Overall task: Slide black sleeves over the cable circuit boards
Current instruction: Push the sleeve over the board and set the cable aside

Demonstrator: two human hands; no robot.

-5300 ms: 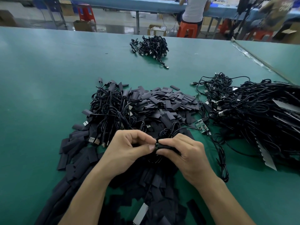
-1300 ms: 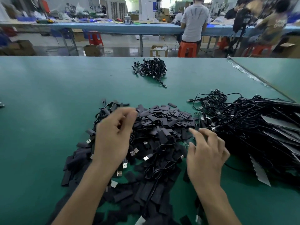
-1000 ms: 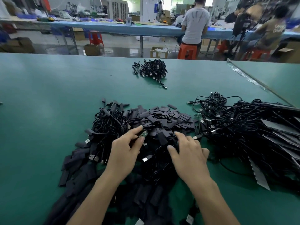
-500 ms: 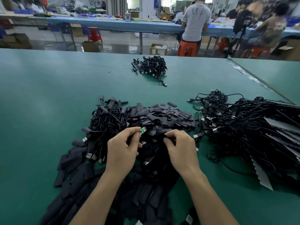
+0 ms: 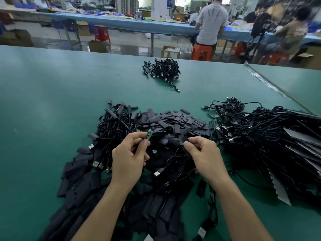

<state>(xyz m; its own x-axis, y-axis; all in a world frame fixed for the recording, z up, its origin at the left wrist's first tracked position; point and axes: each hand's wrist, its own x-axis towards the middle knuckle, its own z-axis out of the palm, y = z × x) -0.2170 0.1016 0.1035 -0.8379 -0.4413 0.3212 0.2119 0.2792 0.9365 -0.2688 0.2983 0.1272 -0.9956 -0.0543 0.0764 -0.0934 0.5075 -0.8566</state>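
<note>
Now our left hand (image 5: 128,159) pinches the lower end of a green circuit board (image 5: 149,134), which sticks up beyond the grip, while our right hand (image 5: 204,153) pinches a black sleeve (image 5: 183,139) between thumb and forefinger, near the board but apart. Both hover over the heap of loose sleeves (image 5: 173,121) on the green bench (image 5: 52,101), a big cable tangle (image 5: 260,136) to the right.

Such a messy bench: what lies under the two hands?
Under the left hand, pinching a board, and right hand, pinching a sleeve: loose sleeves, cables, USB plugs, table. Whatever sits directly beneath the palms is covered.
</note>
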